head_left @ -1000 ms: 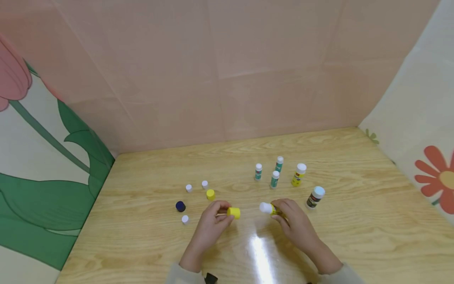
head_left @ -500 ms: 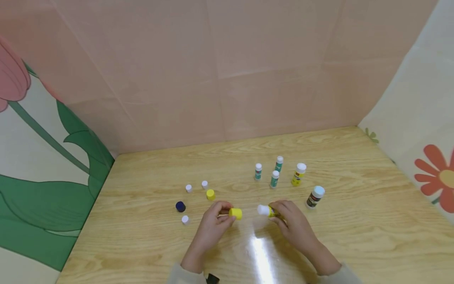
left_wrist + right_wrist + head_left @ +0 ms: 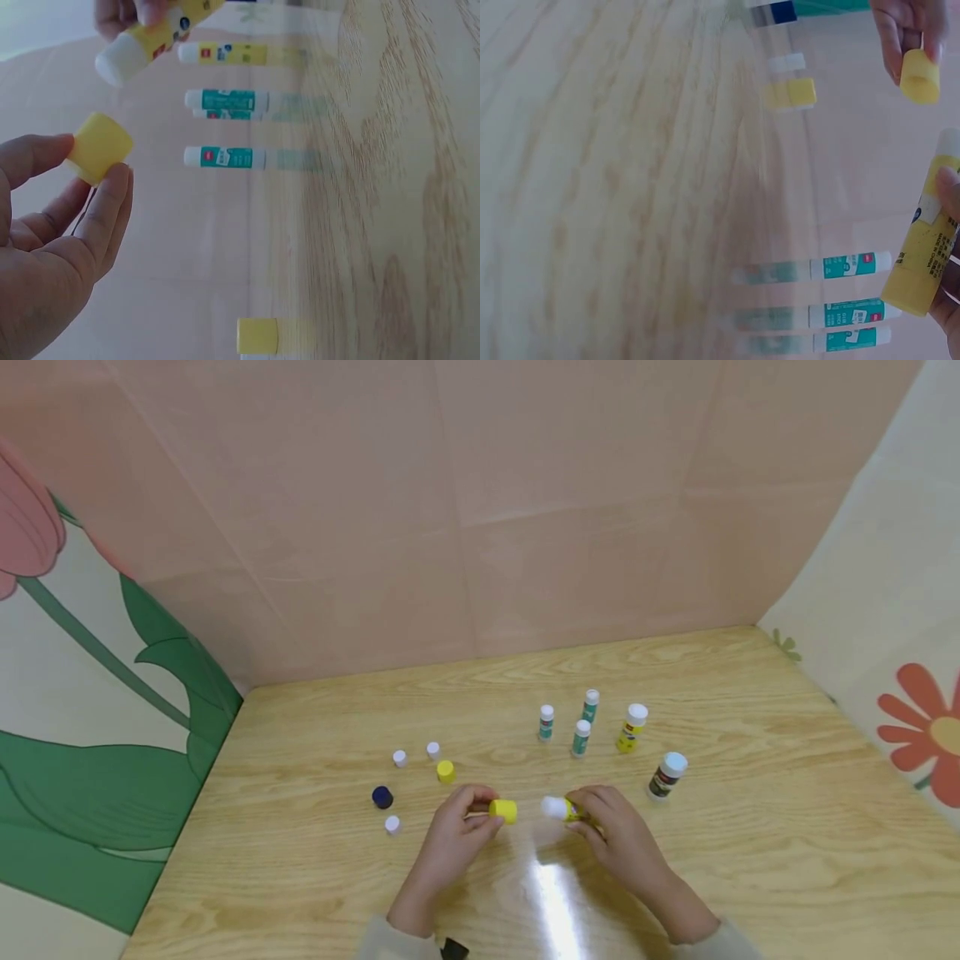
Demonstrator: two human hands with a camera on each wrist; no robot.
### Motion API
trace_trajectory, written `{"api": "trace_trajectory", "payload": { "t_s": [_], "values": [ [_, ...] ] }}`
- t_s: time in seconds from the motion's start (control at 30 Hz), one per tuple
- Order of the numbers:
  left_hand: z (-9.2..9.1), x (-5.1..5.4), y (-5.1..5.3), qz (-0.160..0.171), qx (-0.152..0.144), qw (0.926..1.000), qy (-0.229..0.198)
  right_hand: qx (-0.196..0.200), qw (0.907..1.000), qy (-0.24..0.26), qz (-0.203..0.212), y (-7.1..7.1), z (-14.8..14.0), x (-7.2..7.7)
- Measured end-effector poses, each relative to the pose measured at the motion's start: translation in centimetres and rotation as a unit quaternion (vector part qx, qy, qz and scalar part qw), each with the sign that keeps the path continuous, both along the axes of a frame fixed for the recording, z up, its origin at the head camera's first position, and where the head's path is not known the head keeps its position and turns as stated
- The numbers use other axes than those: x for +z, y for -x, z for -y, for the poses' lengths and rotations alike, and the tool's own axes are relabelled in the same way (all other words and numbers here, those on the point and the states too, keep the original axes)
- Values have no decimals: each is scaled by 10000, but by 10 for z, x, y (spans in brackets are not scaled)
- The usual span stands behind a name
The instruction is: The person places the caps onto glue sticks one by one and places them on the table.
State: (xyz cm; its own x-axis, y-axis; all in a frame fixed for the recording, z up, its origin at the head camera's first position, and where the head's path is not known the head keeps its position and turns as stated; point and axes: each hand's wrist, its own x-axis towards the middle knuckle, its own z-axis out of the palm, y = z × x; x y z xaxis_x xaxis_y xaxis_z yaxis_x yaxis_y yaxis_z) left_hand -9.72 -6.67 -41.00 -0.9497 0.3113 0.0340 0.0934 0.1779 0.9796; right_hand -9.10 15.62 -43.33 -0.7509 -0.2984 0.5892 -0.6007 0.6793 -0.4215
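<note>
Between thumb and fingers, the left hand (image 3: 453, 835) pinches a yellow cap (image 3: 503, 812); the left wrist view shows the same cap (image 3: 100, 148) held at the fingertips. The right hand (image 3: 622, 839) grips a yellow glue stick (image 3: 922, 232) on its side, its white end (image 3: 555, 807) facing the cap. A small gap separates the cap and that white end. In the right wrist view the cap's (image 3: 920, 77) hollow opening faces the stick.
Behind the right hand stand several teal glue sticks (image 3: 581, 739), a yellow one (image 3: 632, 729) and a dark-labelled one (image 3: 667, 777). Left of the left hand lie a yellow cap (image 3: 446, 772), a dark blue cap (image 3: 382, 797) and several white caps (image 3: 392, 825). A small black object (image 3: 454, 949) is at the near edge.
The left hand with the yellow cap has moved slightly right. The right hand has brought its glue stick slightly left, so the gap between them is narrower.
</note>
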Motion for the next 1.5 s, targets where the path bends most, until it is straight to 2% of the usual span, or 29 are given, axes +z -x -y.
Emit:
{"api": "trace_trajectory", "payload": {
  "t_s": [0.2,0.27,0.5,0.7,0.77,0.97,1.07,1.33,1.5],
  "values": [
    [-2,-2,1,46,35,10000,-16,31,10000,48,-31,0,1,-1],
    [-3,2,-1,70,28,10000,-35,53,10000,58,-50,0,1,-1],
    [-4,3,-1,63,65,10000,-36,109,9999,68,-57,0,1,-2],
    [-8,22,-10,75,48,9998,-151,128,9999,23,-3,-1,1,-1],
    [-9,20,-9,51,26,9999,-158,144,9999,24,-26,-1,1,-1],
    [-8,-1,-3,-51,-21,9999,-152,237,9996,68,-131,0,0,0],
    [-9,-2,-2,-106,-54,9998,-164,252,9995,66,-159,0,1,0],
    [-12,22,-10,-106,-60,9998,-126,246,9997,-39,-64,0,1,-1],
    [-14,25,-13,-14,-40,9998,-186,245,9997,-77,-40,0,1,-1]
  ]
}}
